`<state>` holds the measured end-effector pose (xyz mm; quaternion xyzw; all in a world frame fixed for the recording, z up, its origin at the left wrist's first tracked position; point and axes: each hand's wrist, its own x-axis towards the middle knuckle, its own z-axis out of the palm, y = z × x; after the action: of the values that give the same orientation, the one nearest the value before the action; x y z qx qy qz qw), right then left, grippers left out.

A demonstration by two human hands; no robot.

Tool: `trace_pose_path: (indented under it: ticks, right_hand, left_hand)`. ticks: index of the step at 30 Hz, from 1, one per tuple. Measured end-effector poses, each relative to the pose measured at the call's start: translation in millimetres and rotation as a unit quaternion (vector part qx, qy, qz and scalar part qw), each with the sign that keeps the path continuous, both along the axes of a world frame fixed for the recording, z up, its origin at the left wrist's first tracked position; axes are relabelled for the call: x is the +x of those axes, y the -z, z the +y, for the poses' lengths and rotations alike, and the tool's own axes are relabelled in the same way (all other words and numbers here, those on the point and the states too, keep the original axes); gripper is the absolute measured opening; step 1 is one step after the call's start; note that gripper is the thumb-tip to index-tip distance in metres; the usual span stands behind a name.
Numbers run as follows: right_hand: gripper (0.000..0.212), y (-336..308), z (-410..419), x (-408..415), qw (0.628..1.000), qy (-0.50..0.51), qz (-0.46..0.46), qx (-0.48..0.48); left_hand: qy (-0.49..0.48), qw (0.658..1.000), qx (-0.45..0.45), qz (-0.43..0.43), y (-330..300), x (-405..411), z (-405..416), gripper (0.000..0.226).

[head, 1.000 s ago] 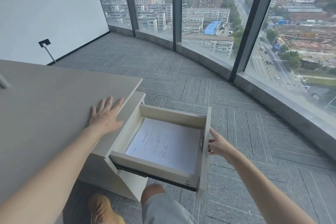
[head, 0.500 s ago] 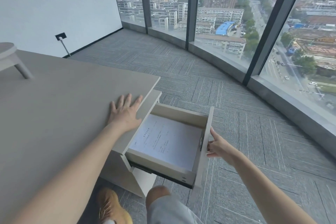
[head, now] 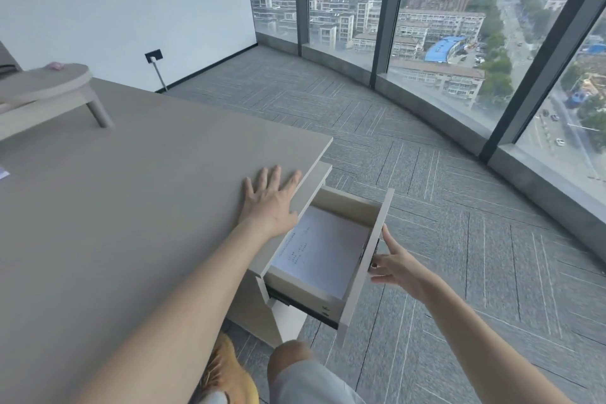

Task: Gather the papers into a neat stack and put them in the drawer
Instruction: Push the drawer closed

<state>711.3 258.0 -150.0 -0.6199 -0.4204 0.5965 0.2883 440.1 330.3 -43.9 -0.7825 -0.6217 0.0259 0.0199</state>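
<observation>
At four o'clock, the right hand (head: pixel 395 264) presses flat fingers against the beige wooden drawer (head: pixel 364 259) front, grasping nothing. White printed papers (head: pixel 324 249) lie inside it. At eleven o'clock, the left hand (head: pixel 270 202) rests flat, released, on the grey-beige desk top (head: pixel 131 207).

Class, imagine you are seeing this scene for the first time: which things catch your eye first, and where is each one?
The open pale wooden drawer juts from under the grey desk top at centre, with a stack of white printed papers lying flat inside. The left hand lies spread on the desk edge, while the right hand touches the drawer front. Behind, tall floor-to-ceiling windows show a city far below.
</observation>
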Motion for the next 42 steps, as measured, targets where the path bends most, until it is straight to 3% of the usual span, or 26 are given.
trace_pose_path:
  ticks: [11, 42]
  right_hand:
    - [0.096, 11, 29, -43, 0.999, -0.020, 0.041, 0.004]
    - [0.094, 15, 91, -136, 0.998, -0.023, 0.062, 0.008]
  left_hand:
    - [0.004, 1.000, 0.018, -0.021, 2, -1, -3, 0.068]
    - [0.009, 0.999, 0.038, -0.021, 4, 0, 0, 0.069]
